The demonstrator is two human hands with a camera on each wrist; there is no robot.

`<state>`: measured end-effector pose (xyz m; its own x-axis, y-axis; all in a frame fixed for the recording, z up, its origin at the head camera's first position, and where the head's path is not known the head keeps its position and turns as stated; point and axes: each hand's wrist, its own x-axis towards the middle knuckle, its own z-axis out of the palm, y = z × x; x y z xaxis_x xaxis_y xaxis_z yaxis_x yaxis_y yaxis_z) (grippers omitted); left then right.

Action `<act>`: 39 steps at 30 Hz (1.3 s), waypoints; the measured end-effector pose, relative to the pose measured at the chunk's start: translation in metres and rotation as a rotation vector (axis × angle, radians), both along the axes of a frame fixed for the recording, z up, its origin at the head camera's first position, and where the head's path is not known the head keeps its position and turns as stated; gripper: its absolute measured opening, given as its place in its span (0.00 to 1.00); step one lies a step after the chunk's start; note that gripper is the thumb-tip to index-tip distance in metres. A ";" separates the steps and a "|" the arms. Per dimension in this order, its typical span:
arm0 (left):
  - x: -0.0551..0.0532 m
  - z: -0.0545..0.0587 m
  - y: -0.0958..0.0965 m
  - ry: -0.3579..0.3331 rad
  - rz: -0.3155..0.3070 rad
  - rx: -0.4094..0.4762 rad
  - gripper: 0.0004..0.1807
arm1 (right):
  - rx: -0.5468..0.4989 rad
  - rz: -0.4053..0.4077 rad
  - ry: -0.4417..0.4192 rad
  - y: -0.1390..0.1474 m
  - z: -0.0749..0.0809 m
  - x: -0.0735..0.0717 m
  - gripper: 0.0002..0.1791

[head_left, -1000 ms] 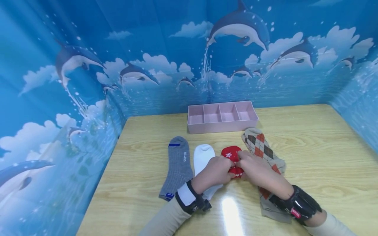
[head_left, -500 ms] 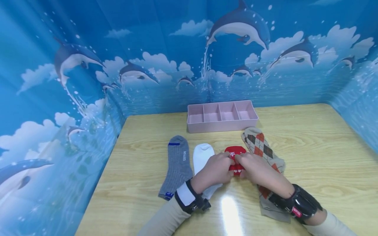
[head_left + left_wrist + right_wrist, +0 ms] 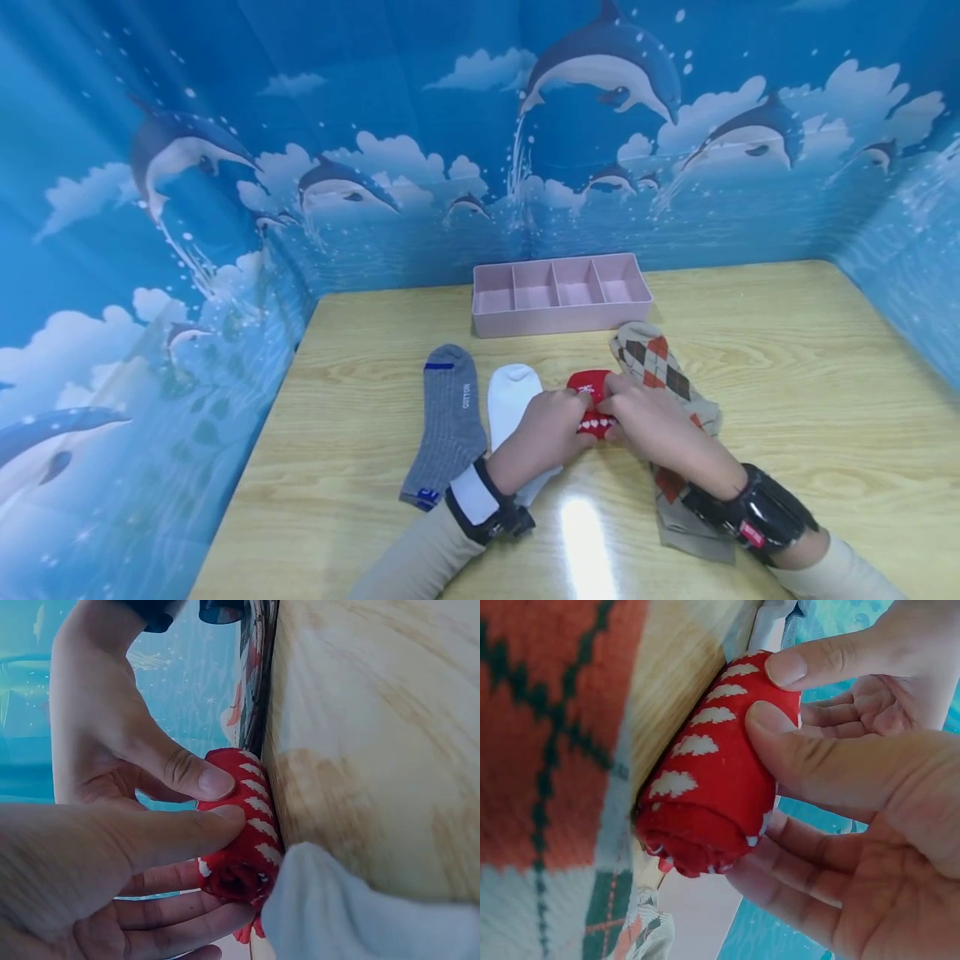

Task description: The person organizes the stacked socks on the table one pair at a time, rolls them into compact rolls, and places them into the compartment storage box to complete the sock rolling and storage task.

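Note:
A red sock (image 3: 592,427) with white hearts lies mid-table, its near part rolled into a tight cylinder. In the left wrist view the rolled sock (image 3: 238,825) shows a spiral end. My left hand (image 3: 551,425) grips the roll's left end, thumb on the near side and fingers beyond. My right hand (image 3: 648,421) holds the right end the same way, the two thumbs side by side in the right wrist view on the red sock (image 3: 712,765). The flat far part of the sock still shows its snowflake pattern beyond the hands.
Left of the red sock lie a white sock (image 3: 513,396) and a grey sock (image 3: 453,408). An argyle sock (image 3: 663,367) lies to the right, partly under the right forearm. Behind stands a pink box (image 3: 562,321) with several compartments, before a dolphin-print curtain (image 3: 420,100).
The near edge of the red sock has moved away from the body as both hands roll it up; less of its flat part shows. The other socks and the box stay put.

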<state>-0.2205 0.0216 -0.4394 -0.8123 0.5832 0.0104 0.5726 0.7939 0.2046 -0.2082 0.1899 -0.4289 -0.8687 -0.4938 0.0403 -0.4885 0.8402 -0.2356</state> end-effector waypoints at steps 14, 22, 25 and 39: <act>-0.003 0.001 -0.002 -0.009 -0.020 -0.042 0.12 | -0.012 -0.019 -0.023 -0.004 0.005 -0.001 0.15; -0.003 0.000 -0.003 -0.026 -0.032 -0.057 0.11 | 0.016 0.005 0.033 -0.001 0.004 0.004 0.13; -0.003 0.000 -0.003 -0.034 -0.033 -0.049 0.11 | 0.046 0.006 0.065 -0.002 0.004 0.005 0.14; -0.002 0.001 -0.003 -0.001 0.005 -0.031 0.16 | -0.007 0.037 0.061 0.001 0.003 0.000 0.11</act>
